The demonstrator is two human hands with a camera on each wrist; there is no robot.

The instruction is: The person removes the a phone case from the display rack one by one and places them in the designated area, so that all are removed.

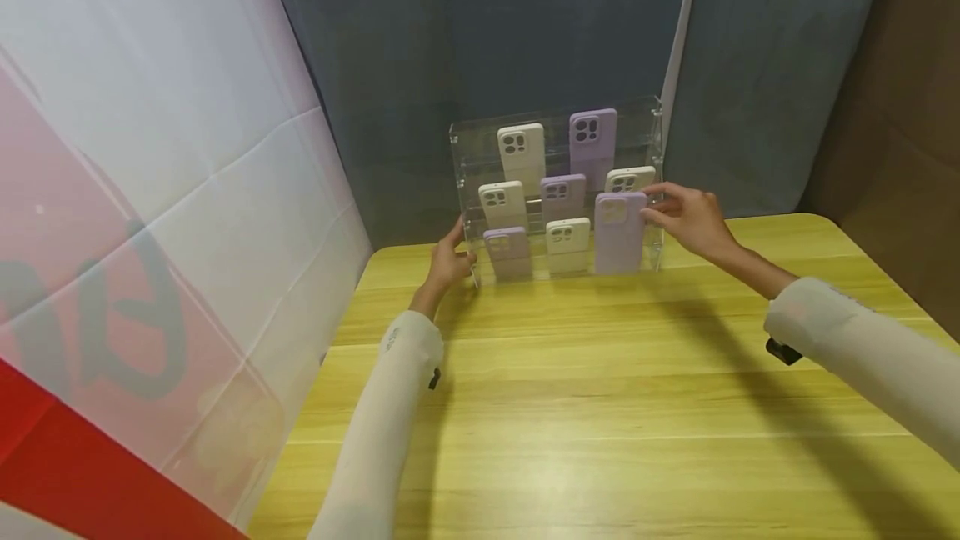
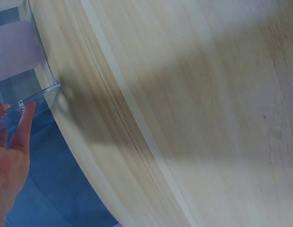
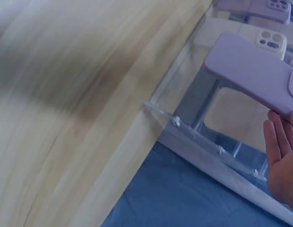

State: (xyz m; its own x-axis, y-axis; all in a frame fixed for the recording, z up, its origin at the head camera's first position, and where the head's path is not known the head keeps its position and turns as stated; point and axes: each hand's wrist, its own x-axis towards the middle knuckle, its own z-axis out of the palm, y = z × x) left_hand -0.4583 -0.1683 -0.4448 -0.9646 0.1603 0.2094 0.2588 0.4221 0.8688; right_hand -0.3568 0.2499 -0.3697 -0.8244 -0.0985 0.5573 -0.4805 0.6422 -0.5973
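A clear acrylic display rack (image 1: 462, 190) stands at the table's far edge, holding several phone cases in three tiers. My left hand (image 1: 448, 263) grips the rack's left side panel; the left wrist view shows its thumb (image 2: 24, 125) on the panel's edge. With the right hand (image 1: 693, 219) I pinch a purple phone case (image 1: 619, 244) by its upper right edge, at the right end of the bottom tier. In the right wrist view that case (image 3: 253, 71) is tilted in front of the rack. A white phone case (image 1: 630, 177) shows partly behind it.
Other cases in the rack include a white one (image 1: 522, 157) and a purple one (image 1: 602, 140) on top, and a white one (image 1: 567, 247) at bottom centre. The wooden table (image 1: 570, 407) spreads before the rack. Dark curtain (image 1: 562, 23) hangs behind, white fabric (image 1: 187, 107) at left.
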